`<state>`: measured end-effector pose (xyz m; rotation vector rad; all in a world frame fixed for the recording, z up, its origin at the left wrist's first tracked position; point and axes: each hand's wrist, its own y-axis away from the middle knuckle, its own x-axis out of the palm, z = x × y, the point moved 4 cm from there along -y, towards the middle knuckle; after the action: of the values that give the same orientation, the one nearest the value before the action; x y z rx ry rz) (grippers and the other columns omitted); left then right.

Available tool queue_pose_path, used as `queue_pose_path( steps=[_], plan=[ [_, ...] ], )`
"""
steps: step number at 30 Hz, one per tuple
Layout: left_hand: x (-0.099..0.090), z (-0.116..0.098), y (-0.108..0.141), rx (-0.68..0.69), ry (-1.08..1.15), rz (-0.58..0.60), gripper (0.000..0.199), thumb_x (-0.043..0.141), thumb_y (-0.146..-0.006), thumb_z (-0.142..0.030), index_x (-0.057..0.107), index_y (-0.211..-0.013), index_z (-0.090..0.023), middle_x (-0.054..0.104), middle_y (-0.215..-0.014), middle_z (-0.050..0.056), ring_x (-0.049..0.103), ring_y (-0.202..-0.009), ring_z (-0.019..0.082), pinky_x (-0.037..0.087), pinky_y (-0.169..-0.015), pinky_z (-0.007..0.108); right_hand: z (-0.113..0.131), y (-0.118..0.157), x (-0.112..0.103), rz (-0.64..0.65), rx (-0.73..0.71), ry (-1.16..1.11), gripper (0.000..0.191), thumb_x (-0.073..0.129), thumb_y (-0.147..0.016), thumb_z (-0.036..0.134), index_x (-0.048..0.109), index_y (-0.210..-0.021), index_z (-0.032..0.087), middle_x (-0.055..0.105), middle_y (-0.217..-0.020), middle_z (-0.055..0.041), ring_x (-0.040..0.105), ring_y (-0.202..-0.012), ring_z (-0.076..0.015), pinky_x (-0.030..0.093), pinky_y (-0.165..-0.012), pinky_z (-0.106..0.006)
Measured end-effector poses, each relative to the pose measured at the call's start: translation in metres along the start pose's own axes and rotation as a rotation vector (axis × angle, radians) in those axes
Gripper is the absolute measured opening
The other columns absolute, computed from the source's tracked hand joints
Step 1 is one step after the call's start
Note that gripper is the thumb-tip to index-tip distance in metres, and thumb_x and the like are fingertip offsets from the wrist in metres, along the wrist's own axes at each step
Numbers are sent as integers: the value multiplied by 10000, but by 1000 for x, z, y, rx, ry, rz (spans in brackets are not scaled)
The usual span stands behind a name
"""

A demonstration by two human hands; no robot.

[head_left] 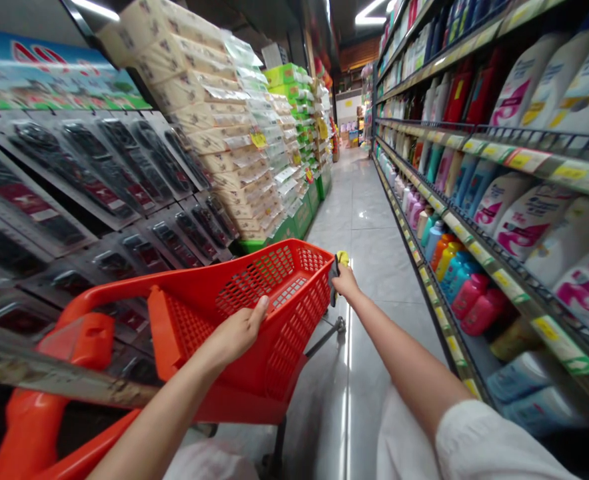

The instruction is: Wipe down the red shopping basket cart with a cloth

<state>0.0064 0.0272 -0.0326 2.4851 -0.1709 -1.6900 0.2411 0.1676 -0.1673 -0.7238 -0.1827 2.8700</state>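
A red plastic shopping cart [284, 347] with a perforated basket stands in the aisle, turned sideways in front of me. No goods show inside its basket. My left hand [242, 330] is closed over the cart's near side rim, thumb up and fingers hidden on the far side. At the cart's front corner, my right hand [345, 281] is closed on a cloth [343, 257], yellow at the top and dark grey below. The cloth lies against the corner of the basket. The cart's red handle frame [94, 293] is at the left.
Shelves at the right hold shampoo bottles [529, 213] and colourful bottles [454, 267] lower down. Packaged tools [144, 160] hang on a rack at the left. Stacked tissue packs [224, 133] stand beyond it. The tiled aisle floor [369, 220] runs ahead between them.
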Motion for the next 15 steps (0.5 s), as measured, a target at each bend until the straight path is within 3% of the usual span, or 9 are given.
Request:
queue_pose_path(
  steps=[3, 5, 9, 12, 15],
  plan=[
    [-1, -3, -6, 2, 2, -7, 785, 193, -824, -726, 729, -749, -157, 738, -748, 124, 698, -908, 304, 496, -775, 313, 20, 33, 16, 15, 97, 105, 350, 501, -764, 150, 583, -1104, 174, 509, -1174, -108, 593, -918, -200, 490, -817, -307],
    [0, -6, -12, 5, 8, -4, 774, 203, -817, -733, 723, -719, -168, 734, -730, 122, 697, -917, 306, 499, -776, 310, 41, 66, 31, 95, 89, 201, 402, 519, -778, 159, 526, -1180, 170, 448, -1251, -151, 612, -916, -230, 493, -824, -369],
    [1, -12, -18, 19, 36, 17, 781, 195, -804, -759, 712, -689, -185, 735, -730, 108, 690, -941, 313, 509, -801, 321, 75, 122, 54, 186, -160, 340, 462, 553, -787, 138, 477, -1241, 169, 397, -1315, -189, 595, -1016, -254, 476, -895, -409],
    [0, -15, -16, 13, 28, 19, 813, 197, -774, -798, 722, -701, -182, 750, -789, 114, 679, -983, 325, 513, -838, 335, 68, 125, 54, 151, -175, 434, 381, 534, -810, 107, 530, -1186, 173, 383, -1364, -195, 579, -1063, -250, 484, -896, -389],
    [-2, -12, -14, -4, 29, 24, 878, 193, -737, -846, 746, -762, -165, 762, -918, 129, 655, -1066, 331, 499, -911, 341, 43, 94, 41, 89, -41, 435, 328, 468, -843, 99, 565, -1144, 185, 430, -1324, -173, 602, -1020, -237, 503, -851, -375]
  ],
)
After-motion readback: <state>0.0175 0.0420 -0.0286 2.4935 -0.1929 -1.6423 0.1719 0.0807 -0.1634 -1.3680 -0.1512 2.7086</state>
